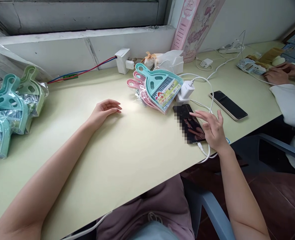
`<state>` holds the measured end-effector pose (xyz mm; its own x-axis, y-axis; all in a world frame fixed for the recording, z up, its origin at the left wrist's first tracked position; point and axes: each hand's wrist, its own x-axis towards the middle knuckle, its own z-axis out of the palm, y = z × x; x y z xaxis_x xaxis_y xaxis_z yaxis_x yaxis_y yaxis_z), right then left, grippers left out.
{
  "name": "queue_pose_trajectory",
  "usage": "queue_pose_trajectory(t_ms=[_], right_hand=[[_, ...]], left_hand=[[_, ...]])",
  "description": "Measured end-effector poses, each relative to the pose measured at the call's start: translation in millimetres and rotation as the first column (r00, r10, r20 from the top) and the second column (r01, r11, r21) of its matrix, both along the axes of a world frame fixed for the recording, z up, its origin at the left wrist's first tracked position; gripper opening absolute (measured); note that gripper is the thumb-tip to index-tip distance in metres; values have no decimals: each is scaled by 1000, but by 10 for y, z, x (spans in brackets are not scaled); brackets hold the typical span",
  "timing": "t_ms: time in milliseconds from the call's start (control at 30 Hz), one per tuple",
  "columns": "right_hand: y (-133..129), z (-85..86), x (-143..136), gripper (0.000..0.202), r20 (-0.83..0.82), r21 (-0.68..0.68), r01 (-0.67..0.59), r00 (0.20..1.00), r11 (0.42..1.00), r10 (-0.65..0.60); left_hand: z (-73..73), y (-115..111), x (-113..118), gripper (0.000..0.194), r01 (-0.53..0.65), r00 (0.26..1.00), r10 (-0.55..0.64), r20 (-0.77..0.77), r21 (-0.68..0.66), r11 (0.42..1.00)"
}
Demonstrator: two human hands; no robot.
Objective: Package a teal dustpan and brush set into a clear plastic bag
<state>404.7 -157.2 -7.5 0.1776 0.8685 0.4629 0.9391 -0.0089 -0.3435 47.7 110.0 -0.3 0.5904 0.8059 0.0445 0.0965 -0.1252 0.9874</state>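
Observation:
My left hand point(105, 111) rests on its side on the pale table, fingers loosely bent and apart from the thumb, holding nothing. Over a phone point(189, 125) lying face up, my right hand point(211, 128) has its fingers spread, with the index fingertip at the screen; whether it touches the glass I cannot tell. A white charging cable point(203, 148) runs into the phone's near end, and part of the phone is pixelated. Between my hands, farther back, lies a stack of wrapped toy dustpan-and-brush sets, a turquoise dustpan point(154, 80) on top of pink ones point(142, 93).
More wrapped turquoise dustpans point(11, 103) and a green dustpan point(33, 86) lie at the left. A white charger point(187, 89) stands behind the phone. To the right are a second phone point(229, 105) and a co-worker's hands point(277, 75). A pink box point(195, 28) leans against the wall.

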Motion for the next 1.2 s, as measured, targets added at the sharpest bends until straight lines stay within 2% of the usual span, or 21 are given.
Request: queue_pose_trajectory(t_ms=[100, 200, 367, 467, 533, 600, 667, 733, 900, 1200], right_hand=[[2, 4, -1, 56, 17, -6, 40, 999, 999, -40], [10, -6, 15, 67, 6, -44, -55, 998, 998, 55], [-15, -11, 13, 82, 10, 31, -28, 1000, 999, 28], [-34, 45, -45, 92, -54, -53, -112, 993, 992, 109], [-15, 111, -92, 96, -88, -52, -157, 984, 986, 152], [43, 190, -121, 92, -62, 33, -108, 992, 994, 110], [131, 265, -122, 83, -9, 97, -7, 1000, 995, 8], [228, 321, -104, 75, 33, 64, 55, 998, 996, -57], [402, 349, -111, 60, 90, -89, -21, 996, 996, 29], [506, 254, -174, 56, 102, -112, -37, 994, 993, 49]], left_hand=[[3, -2, 2, 38, -7, 1000, 8, -15, 4, 1000], [5, -2, 1, 39, -14, 999, 14, -32, 9, 1000], [2, 4, -4, 40, 2, 999, -2, -34, 10, 1000], [6, 2, -1, 42, 1, 999, 0, -36, 12, 1000], [9, -1, 2, 43, 0, 999, 0, -36, 8, 1000], [10, -3, 5, 44, -1, 999, 2, -35, 6, 1000], [10, -4, 6, 43, 3, 1000, -2, -30, 5, 1000], [15, -8, 7, 42, 11, 1000, -11, -21, 7, 1000], [66, -41, 11, 43, 40, 998, -39, -52, 13, 999], [78, -28, -3, 48, 88, 991, -80, -103, 78, 993]])
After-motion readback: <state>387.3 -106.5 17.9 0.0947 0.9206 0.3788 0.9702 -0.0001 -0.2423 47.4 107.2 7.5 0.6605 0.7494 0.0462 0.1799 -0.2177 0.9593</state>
